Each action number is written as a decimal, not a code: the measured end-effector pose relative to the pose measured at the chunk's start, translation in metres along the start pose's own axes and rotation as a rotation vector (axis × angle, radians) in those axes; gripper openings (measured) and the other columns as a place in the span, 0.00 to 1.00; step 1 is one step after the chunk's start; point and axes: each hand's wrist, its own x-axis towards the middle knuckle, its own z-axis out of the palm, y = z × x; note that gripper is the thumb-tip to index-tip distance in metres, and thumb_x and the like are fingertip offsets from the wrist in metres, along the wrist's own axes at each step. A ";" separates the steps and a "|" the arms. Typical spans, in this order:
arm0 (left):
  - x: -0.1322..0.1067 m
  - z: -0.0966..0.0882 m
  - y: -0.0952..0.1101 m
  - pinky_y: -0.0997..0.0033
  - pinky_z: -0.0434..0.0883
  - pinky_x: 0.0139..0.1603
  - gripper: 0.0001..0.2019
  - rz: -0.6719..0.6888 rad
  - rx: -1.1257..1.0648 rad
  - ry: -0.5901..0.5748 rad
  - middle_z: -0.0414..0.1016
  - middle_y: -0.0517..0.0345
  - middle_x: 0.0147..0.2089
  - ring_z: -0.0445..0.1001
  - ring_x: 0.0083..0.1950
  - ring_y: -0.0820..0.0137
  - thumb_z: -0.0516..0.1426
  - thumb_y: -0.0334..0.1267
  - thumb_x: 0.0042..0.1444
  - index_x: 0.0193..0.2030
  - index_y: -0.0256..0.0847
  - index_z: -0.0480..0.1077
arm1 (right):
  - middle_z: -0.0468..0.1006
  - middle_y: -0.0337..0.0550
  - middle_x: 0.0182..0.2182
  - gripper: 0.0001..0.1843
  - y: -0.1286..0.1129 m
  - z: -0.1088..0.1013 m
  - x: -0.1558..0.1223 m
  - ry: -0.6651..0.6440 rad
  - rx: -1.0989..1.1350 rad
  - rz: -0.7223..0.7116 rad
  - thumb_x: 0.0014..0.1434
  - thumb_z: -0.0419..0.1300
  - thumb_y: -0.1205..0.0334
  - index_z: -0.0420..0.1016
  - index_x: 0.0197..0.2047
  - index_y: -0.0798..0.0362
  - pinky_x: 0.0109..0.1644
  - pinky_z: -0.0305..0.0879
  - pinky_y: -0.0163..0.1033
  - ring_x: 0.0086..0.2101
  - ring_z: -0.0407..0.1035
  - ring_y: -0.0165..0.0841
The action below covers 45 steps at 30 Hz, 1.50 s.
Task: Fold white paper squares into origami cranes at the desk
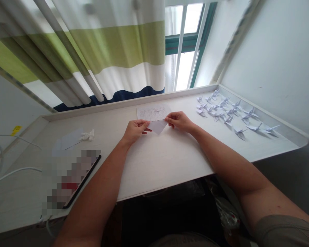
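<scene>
The folded paper triangle (157, 126) is thin, matt white paper with crisp creases, as is the printed sheet (153, 112) behind it. The paper cranes (229, 111) look the same matt stock. The bench (154, 161) is pale, smooth, low-sheen laminate with faint wood grain. The curtain (113, 51) is soft, matt woven cloth

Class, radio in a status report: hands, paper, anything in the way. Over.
Left hand and right hand both pinch the folded paper, one at each far corner. Paper a triangle, point toward the person. Printed sheet just behind; cranes apart at right.
</scene>
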 end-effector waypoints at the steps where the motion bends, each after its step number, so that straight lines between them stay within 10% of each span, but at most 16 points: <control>1: -0.001 0.001 0.000 0.68 0.77 0.35 0.27 0.004 -0.009 0.007 0.88 0.44 0.43 0.88 0.40 0.58 0.73 0.60 0.50 0.44 0.37 0.84 | 0.76 0.37 0.22 0.28 0.001 0.001 0.001 0.046 0.024 0.004 0.55 0.72 0.35 0.78 0.34 0.54 0.26 0.63 0.35 0.22 0.67 0.28; 8: -0.004 0.011 0.000 0.70 0.78 0.31 0.29 0.088 -0.044 0.149 0.86 0.43 0.50 0.89 0.41 0.56 0.68 0.62 0.57 0.49 0.35 0.81 | 0.81 0.45 0.27 0.41 0.000 0.013 0.002 0.097 0.178 0.112 0.48 0.68 0.19 0.76 0.32 0.54 0.26 0.69 0.36 0.22 0.73 0.30; 26: -0.007 0.025 -0.006 0.71 0.78 0.30 0.20 0.182 0.064 0.225 0.87 0.46 0.41 0.88 0.46 0.55 0.66 0.54 0.62 0.46 0.36 0.84 | 0.87 0.47 0.36 0.32 -0.011 0.018 -0.003 0.118 0.336 0.115 0.44 0.80 0.36 0.80 0.38 0.52 0.43 0.76 0.43 0.37 0.81 0.38; 34: -0.011 0.031 -0.001 0.66 0.80 0.34 0.25 0.152 -0.064 0.094 0.86 0.46 0.43 0.86 0.46 0.54 0.69 0.60 0.56 0.44 0.36 0.82 | 0.81 0.40 0.30 0.26 -0.006 0.015 0.000 0.126 0.278 0.037 0.47 0.79 0.40 0.77 0.31 0.52 0.40 0.71 0.40 0.34 0.73 0.33; 40: -0.006 0.020 0.005 0.59 0.82 0.46 0.30 -0.139 -0.425 -0.021 0.82 0.42 0.54 0.82 0.54 0.53 0.62 0.68 0.59 0.43 0.38 0.80 | 0.85 0.44 0.38 0.27 -0.008 0.014 -0.004 -0.082 0.286 -0.042 0.51 0.77 0.38 0.85 0.41 0.53 0.43 0.72 0.41 0.38 0.76 0.35; 45: -0.008 0.017 0.004 0.58 0.81 0.51 0.21 -0.217 -0.396 -0.153 0.81 0.42 0.51 0.80 0.54 0.56 0.68 0.55 0.59 0.46 0.36 0.79 | 0.85 0.44 0.38 0.24 -0.013 0.020 -0.009 -0.206 0.348 -0.019 0.53 0.77 0.42 0.83 0.39 0.54 0.47 0.75 0.44 0.39 0.78 0.35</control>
